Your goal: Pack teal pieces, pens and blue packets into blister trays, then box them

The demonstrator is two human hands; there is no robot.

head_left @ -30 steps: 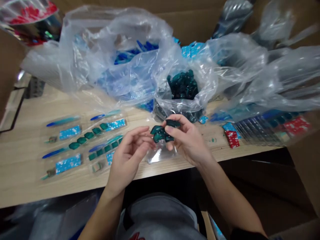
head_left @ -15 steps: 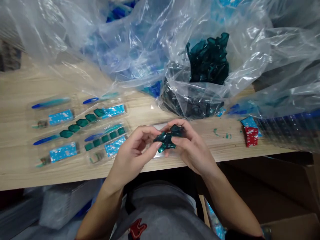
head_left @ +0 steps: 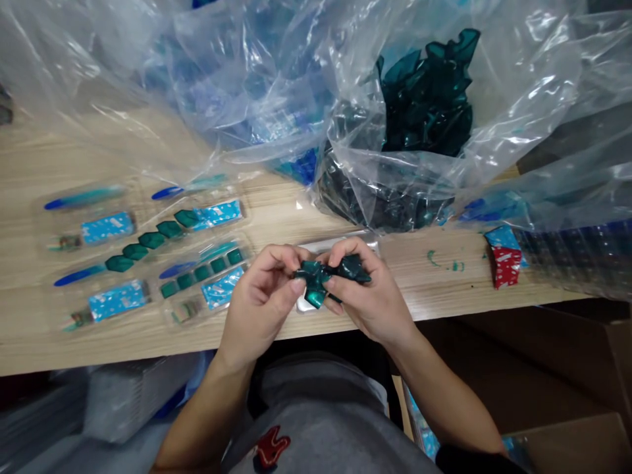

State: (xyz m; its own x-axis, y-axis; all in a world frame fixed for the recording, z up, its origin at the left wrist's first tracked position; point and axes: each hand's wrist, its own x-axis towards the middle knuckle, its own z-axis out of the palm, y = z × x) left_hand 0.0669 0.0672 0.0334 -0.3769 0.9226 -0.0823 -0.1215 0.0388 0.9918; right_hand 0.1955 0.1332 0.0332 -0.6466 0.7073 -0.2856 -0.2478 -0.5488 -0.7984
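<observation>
The left hand (head_left: 261, 303) and right hand (head_left: 368, 289) close together over the near edge of the pale wood bench (head_left: 434, 296), fingers curled and pinching a bunch of glossy dark teal plastic pieces (head_left: 328, 273) between them. The bunch sits at the fingertips, just above a clear plastic tray (head_left: 340, 245). Left of the hands lie open blister packs (head_left: 143, 243) holding rows of teal tiles. Farther off, to the right, a clear plastic bag (head_left: 415, 191) holds a heap of similar teal pieces.
</observation>
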